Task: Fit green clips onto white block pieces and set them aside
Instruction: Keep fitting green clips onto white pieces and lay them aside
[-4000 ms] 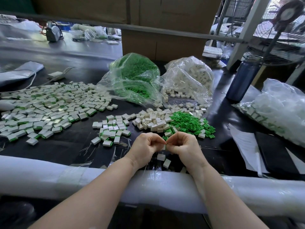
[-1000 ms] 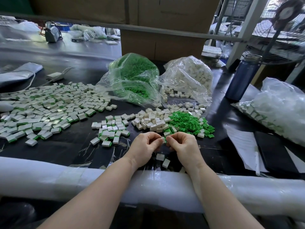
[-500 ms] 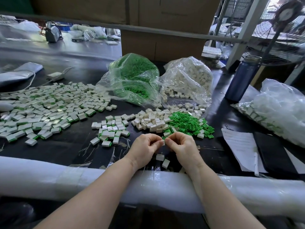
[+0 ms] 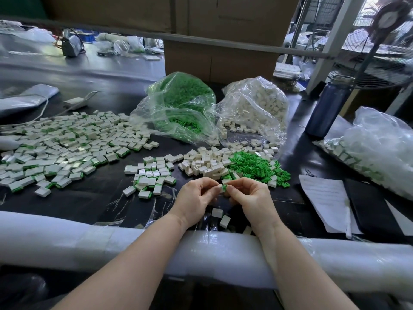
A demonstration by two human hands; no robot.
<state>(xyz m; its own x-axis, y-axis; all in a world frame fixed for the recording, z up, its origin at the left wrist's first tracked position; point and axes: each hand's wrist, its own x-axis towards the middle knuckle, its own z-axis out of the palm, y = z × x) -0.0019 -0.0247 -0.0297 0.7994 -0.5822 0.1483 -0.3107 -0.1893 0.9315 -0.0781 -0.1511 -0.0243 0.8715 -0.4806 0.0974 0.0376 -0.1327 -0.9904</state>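
Observation:
My left hand [image 4: 196, 198] and my right hand [image 4: 250, 198] meet at the table's front middle. Between their fingertips sits a small white block [image 4: 221, 188] with a green clip [image 4: 224, 188] on its right end. The left fingers pinch the block and the right fingers pinch the clip. Just behind them lie a pile of loose white blocks [image 4: 205, 163] and a pile of loose green clips [image 4: 257, 166]. Two white blocks [image 4: 220, 217] lie on the table under my hands. A small group of fitted pieces [image 4: 152, 175] lies to the left.
A wide spread of fitted pieces [image 4: 60, 148] covers the left. Clear bags of green clips [image 4: 181, 106] and of white blocks [image 4: 257, 106] stand behind. A blue bottle [image 4: 326, 108], a bag [image 4: 375, 148] and papers [image 4: 326, 200] are at right. A white foam-wrapped bar [image 4: 89, 240] lines the front edge.
My hands stayed in the same spot, working at their fingertips. The white block with the green clip now shows more plainly between them.

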